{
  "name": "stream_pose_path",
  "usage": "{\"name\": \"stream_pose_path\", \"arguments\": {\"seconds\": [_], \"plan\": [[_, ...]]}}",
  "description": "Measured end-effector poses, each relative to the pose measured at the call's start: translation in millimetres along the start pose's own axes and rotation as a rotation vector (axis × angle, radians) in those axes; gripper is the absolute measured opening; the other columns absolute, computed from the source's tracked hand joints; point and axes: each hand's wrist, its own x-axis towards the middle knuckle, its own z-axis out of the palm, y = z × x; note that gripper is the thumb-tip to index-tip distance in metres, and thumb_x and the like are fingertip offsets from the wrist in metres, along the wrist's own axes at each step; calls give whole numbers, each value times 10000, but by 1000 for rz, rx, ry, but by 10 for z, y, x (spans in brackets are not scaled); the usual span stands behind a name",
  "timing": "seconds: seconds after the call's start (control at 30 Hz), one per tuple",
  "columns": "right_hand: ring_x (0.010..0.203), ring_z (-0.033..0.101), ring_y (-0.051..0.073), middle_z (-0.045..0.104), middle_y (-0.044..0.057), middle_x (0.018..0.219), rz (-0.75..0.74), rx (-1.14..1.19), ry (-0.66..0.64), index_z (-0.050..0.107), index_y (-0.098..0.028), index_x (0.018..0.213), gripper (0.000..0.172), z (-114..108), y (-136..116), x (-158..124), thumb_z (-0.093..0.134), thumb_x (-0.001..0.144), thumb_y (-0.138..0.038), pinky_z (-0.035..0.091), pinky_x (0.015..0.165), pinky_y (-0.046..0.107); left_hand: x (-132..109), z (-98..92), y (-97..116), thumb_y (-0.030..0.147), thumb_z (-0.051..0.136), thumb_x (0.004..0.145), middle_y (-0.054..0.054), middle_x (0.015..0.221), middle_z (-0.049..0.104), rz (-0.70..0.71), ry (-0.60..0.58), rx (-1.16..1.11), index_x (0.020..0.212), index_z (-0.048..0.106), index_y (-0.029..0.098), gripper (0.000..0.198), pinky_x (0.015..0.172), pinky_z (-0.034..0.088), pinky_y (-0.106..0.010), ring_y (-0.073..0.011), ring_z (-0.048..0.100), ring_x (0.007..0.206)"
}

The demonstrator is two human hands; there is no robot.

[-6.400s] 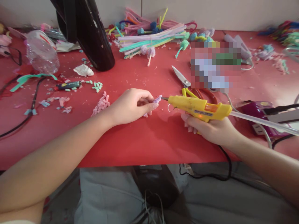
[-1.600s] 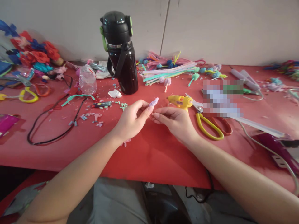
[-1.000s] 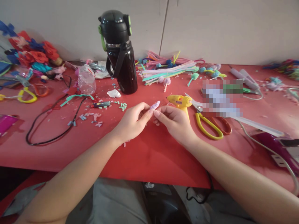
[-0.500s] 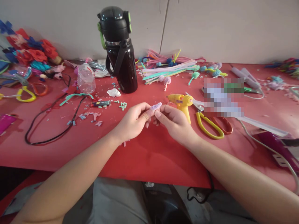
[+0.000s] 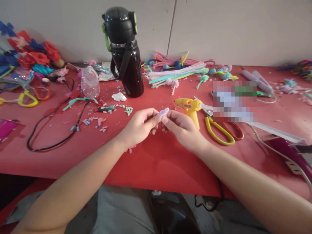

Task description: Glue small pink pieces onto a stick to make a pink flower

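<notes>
Between my two hands is a small piece of coiled, fuzzy lilac pipe cleaner (image 5: 163, 112), held above the red tabletop. My left hand (image 5: 140, 126) pinches its left end between thumb and fingers. From the other side, my right hand (image 5: 183, 129) pinches it with the thumb tip and a bent index finger. The fingertips of both hands nearly meet and hide the lower part of the piece. Just beyond my right hand stands a yellow hot glue gun (image 5: 191, 109), with yellow-and-red-handled scissors (image 5: 220, 130) beside it.
A tall black bottle (image 5: 128, 65) stands at the back. Bundled pipe cleaners (image 5: 175, 74) lie right of it. Clippings (image 5: 128, 110), a black cord (image 5: 48, 148) and a clear plastic bottle (image 5: 90, 83) are leftward. A purple tool (image 5: 287, 151) with a cable lies at right.
Both hands keep nearly the same place and grip. The lilac piece is turned very slightly between the fingertips; the whole view shifts a little.
</notes>
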Motion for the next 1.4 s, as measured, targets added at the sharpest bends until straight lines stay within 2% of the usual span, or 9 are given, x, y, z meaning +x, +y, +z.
{"name": "stream_pose_path", "arguments": {"seconds": [0.1, 0.23, 0.37, 0.67, 1.17, 1.4], "plan": [[661, 549, 127, 576, -6, 717, -47, -71, 59, 597, -195, 833, 390, -11, 1, -5, 650, 942, -565, 480, 635, 284, 8, -48, 19, 440, 646, 965, 18, 633, 587, -18, 40, 64, 800, 626, 163, 323, 581, 458, -216, -100, 564, 573], [666, 552, 130, 587, -3, 729, -96, -113, 205, 599, -198, 846, 341, -34, -1, -7, 654, 948, -518, 478, 651, 291, 14, -105, 26, 381, 682, 937, 13, 631, 599, 21, 190, 224, 800, 659, 150, 270, 524, 414, -212, -95, 539, 539], [671, 569, 142, 601, 3, 736, -128, -220, 304, 603, -202, 868, 257, -59, 3, 0, 634, 969, -437, 482, 653, 300, 9, -113, -5, 323, 680, 930, 1, 658, 634, 87, 209, 342, 809, 697, 141, 219, 553, 414, -214, -97, 536, 573], [671, 585, 148, 619, 3, 737, -173, -370, 290, 607, -205, 867, 139, -65, -9, -5, 585, 980, -281, 480, 637, 296, -5, -124, -37, 291, 666, 930, -12, 705, 689, 173, 200, 451, 826, 720, 142, 190, 586, 428, -226, -113, 564, 619], [647, 570, 149, 623, 7, 715, -128, -381, 320, 619, -208, 846, 158, -58, 18, 11, 616, 962, -315, 474, 606, 293, -12, -143, -51, 281, 656, 933, -17, 734, 709, 227, 168, 535, 815, 724, 155, 186, 596, 431, -238, -121, 578, 629], [622, 536, 141, 592, -3, 694, -115, -392, 279, 598, -208, 835, 161, -67, 0, 7, 600, 968, -300, 447, 590, 286, -6, -169, -37, 233, 647, 933, -21, 742, 707, 289, 185, 605, 815, 720, 158, 157, 606, 430, -242, -121, 568, 626]]}}
